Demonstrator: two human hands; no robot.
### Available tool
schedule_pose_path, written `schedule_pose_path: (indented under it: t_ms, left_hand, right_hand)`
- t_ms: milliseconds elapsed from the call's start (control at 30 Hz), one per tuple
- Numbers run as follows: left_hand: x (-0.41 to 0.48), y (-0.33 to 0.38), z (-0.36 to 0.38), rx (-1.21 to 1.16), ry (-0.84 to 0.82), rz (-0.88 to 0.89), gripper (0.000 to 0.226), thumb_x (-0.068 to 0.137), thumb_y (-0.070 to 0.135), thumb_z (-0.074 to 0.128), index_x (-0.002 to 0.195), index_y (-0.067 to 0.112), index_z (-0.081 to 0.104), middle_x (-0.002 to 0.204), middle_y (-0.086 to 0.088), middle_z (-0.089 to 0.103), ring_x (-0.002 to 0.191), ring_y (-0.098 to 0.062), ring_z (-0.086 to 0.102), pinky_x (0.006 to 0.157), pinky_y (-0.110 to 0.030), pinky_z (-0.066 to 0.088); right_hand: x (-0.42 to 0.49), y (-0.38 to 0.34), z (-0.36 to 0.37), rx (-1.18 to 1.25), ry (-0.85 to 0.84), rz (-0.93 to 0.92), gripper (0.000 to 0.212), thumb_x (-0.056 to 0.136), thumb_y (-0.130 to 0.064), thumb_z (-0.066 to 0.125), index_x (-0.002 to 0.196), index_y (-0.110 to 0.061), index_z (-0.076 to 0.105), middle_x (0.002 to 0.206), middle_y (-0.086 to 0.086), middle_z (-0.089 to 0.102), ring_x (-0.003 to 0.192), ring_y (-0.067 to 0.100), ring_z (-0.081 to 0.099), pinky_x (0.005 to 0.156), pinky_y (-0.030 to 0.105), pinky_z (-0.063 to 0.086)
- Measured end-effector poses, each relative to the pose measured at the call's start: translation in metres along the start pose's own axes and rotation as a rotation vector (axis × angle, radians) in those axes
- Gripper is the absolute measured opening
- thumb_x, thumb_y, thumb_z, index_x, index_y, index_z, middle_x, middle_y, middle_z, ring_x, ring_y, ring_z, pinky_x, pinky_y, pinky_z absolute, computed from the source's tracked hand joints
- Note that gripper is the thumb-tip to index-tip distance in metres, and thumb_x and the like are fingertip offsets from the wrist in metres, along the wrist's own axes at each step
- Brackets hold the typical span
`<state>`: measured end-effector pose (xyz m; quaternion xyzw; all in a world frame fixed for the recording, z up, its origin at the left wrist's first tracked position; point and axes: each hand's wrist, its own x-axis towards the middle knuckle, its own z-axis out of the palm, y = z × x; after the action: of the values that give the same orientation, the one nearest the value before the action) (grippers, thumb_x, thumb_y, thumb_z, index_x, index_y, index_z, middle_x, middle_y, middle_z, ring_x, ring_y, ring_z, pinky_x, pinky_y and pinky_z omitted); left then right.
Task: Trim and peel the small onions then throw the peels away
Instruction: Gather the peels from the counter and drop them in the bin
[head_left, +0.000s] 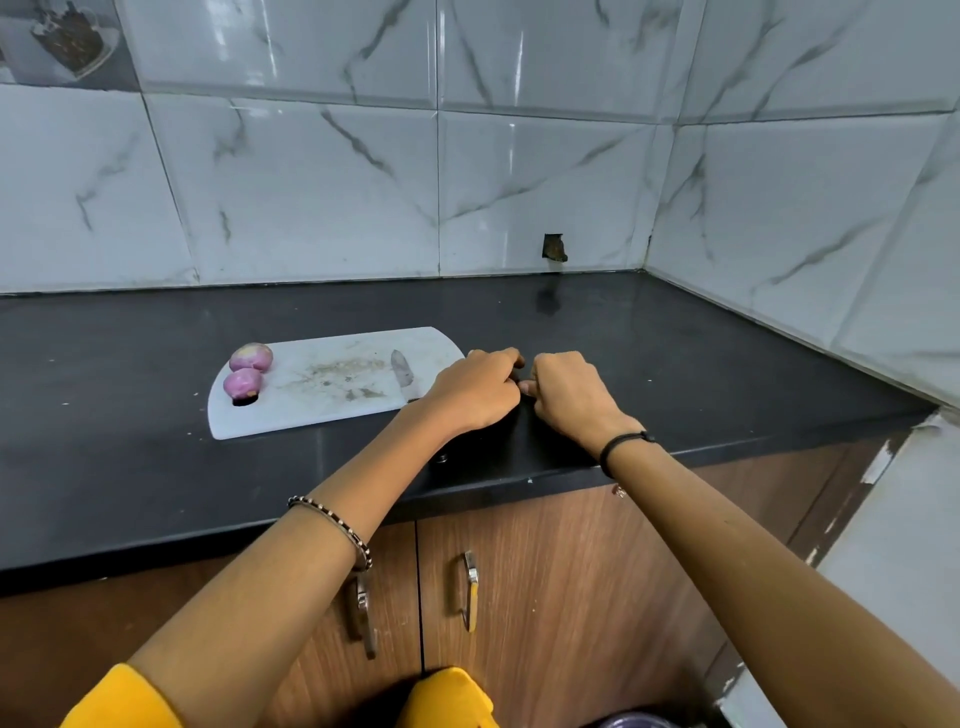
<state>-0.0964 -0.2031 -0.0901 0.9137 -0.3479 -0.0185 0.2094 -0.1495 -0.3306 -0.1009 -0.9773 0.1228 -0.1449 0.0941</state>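
Currently: two peeled purple round onions (242, 383) at 9 o'clock on white plastic cutting board (311, 410). Left hand (475, 389) and right hand (569, 392) curled together on black worktop (675, 353); contents hidden. Risk: a loose scoop scattering any peels.

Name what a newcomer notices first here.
Two peeled purple small onions sit at the left end of the white plastic cutting board, bright against the black countertop. Beside the board's right end, the left hand and right hand meet, fingers curled; what they hold is hidden. A steel knife lies on the board.
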Motion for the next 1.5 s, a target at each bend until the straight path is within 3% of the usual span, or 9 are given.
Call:
schedule_pose_path:
  t_ms: [133,267,367,500,700,867,1000,1200,1500]
  left_hand:
    - [-0.008,0.008,-0.001,-0.125,-0.01,-0.014,0.048,0.096,0.01,0.042,0.143,0.021,0.049,0.139,-0.01,0.058,0.116,-0.026,0.061,0.1,-0.043,0.052]
    - [-0.02,0.027,0.001,-0.229,-0.007,0.039,0.048,0.1,0.002,0.042,0.146,0.015,0.048,0.143,-0.008,0.059,0.125,-0.022,0.059,0.097,-0.026,0.045]
    - [-0.027,0.053,0.008,-0.273,-0.002,0.131,0.045,0.102,0.002,0.043,0.145,0.015,0.05,0.142,-0.006,0.062,0.131,-0.02,0.056,0.095,-0.02,0.039]
    - [-0.031,0.1,0.026,-0.31,0.029,0.228,0.042,0.102,0.007,0.047,0.143,0.015,0.054,0.138,-0.007,0.064,0.126,-0.019,0.059,0.099,-0.022,0.042]
    - [-0.039,0.156,0.076,-0.362,0.032,0.281,0.041,0.101,0.014,0.047,0.14,0.015,0.059,0.131,-0.01,0.066,0.113,-0.02,0.066,0.098,-0.03,0.052]
    - [-0.054,0.173,0.139,-0.357,-0.13,0.282,0.042,0.104,0.017,0.047,0.145,0.014,0.053,0.138,-0.012,0.062,0.123,-0.023,0.061,0.105,-0.034,0.049]
    - [-0.064,0.159,0.197,-0.346,-0.282,0.21,0.041,0.099,0.009,0.05,0.138,0.011,0.061,0.129,-0.012,0.069,0.121,-0.022,0.064,0.105,-0.033,0.049]
    - [-0.078,0.119,0.298,-0.201,-0.536,0.103,0.018,0.089,0.016,0.061,0.099,0.01,0.074,0.094,-0.01,0.077,0.09,-0.026,0.072,0.082,-0.041,0.058]
    - [-0.092,0.087,0.387,-0.123,-0.742,-0.045,0.018,0.086,-0.002,0.053,0.089,0.01,0.066,0.097,-0.02,0.07,0.089,-0.027,0.063,0.071,-0.035,0.046]
  right_hand:
    - [-0.005,0.001,-0.007,0.095,-0.039,0.063,0.027,0.103,-0.025,0.058,0.109,0.0,0.062,0.115,0.024,0.061,0.103,0.043,0.063,0.077,0.039,0.047]
    - [-0.02,0.028,-0.019,0.394,0.009,0.19,0.03,0.099,-0.03,0.065,0.083,-0.004,0.067,0.087,0.011,0.068,0.078,0.022,0.064,0.065,0.028,0.048]
    - [-0.045,0.054,-0.03,0.505,0.043,0.249,0.037,0.1,-0.031,0.064,0.087,0.003,0.07,0.07,0.001,0.059,0.061,0.011,0.051,0.053,0.019,0.039]
    - [-0.077,0.095,-0.043,0.6,0.09,0.304,0.043,0.099,-0.034,0.064,0.079,0.004,0.065,0.063,0.002,0.053,0.06,0.014,0.048,0.062,0.035,0.046]
    - [-0.143,0.153,-0.046,0.612,0.129,0.325,0.038,0.098,-0.037,0.065,0.069,-0.013,0.065,0.056,-0.005,0.054,0.054,0.008,0.046,0.06,0.029,0.04]
    - [-0.195,0.191,-0.006,0.661,0.082,0.449,0.041,0.099,-0.037,0.063,0.076,-0.004,0.063,0.057,-0.002,0.051,0.058,0.011,0.046,0.062,0.032,0.041]
    - [-0.227,0.211,0.052,0.567,0.046,0.599,0.045,0.097,-0.036,0.066,0.061,-0.012,0.053,0.053,-0.004,0.052,0.055,0.015,0.05,0.057,0.027,0.04]
    - [-0.255,0.232,0.149,0.425,-0.134,0.744,0.03,0.089,-0.028,0.076,0.065,-0.015,0.064,0.084,0.016,0.071,0.087,0.033,0.067,0.082,0.04,0.055]
    - [-0.281,0.24,0.236,0.32,-0.391,0.776,0.025,0.095,-0.008,0.058,0.115,-0.002,0.071,0.122,0.027,0.065,0.114,0.042,0.064,0.097,0.042,0.053]
